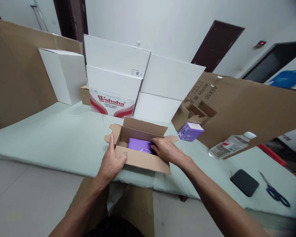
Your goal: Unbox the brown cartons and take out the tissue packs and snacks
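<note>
A small brown cardboard box (148,162) lies before me near the table's front edge, its flaps folded out. Inside it sits a purple tissue pack (138,144), toward the right half. My left hand (112,161) grips the box's left front corner, index finger along the left flap and thumb over the front flap. Reaching in from the right, my right hand (164,148) has its bent fingers on the pack's right end; the fingertips are partly hidden. A second purple tissue pack (191,131) rests on the table to the right of the box.
White cartons (113,82), one printed Wahaha, stand behind the box. Another opened brown box (187,115) is at the back right. A clear water bottle (232,144) lies at the right, with a black flat object (244,182) and scissors (273,191) nearer. Large cardboard sheets (22,72) wall the table.
</note>
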The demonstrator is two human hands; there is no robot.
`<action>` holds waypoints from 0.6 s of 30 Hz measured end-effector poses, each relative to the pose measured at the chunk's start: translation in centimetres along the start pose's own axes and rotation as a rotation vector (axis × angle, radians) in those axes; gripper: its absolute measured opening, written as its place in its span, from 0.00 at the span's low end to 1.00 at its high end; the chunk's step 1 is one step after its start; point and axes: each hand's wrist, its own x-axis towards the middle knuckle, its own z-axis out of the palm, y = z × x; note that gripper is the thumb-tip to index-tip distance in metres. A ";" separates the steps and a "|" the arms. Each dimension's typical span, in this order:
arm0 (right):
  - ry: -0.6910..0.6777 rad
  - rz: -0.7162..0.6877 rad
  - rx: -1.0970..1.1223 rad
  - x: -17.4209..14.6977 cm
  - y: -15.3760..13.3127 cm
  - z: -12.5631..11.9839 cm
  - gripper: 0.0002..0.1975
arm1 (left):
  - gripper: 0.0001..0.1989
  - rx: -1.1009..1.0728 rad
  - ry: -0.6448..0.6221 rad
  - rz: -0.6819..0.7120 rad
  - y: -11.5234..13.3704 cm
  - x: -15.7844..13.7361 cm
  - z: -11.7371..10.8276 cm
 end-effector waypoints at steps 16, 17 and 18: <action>0.117 0.216 0.469 1.6 -0.3 1.8 0.13 | 0.49 -0.030 -0.004 0.037 0.1 0.1 0.9; 0.143 0.235 0.618 1.6 -0.3 1.9 0.13 | 0.49 -0.027 0.000 0.038 0.1 0.1 0.9; 0.140 0.247 0.762 1.6 -0.4 2.0 0.12 | 0.49 -0.025 0.003 0.040 0.2 0.1 1.0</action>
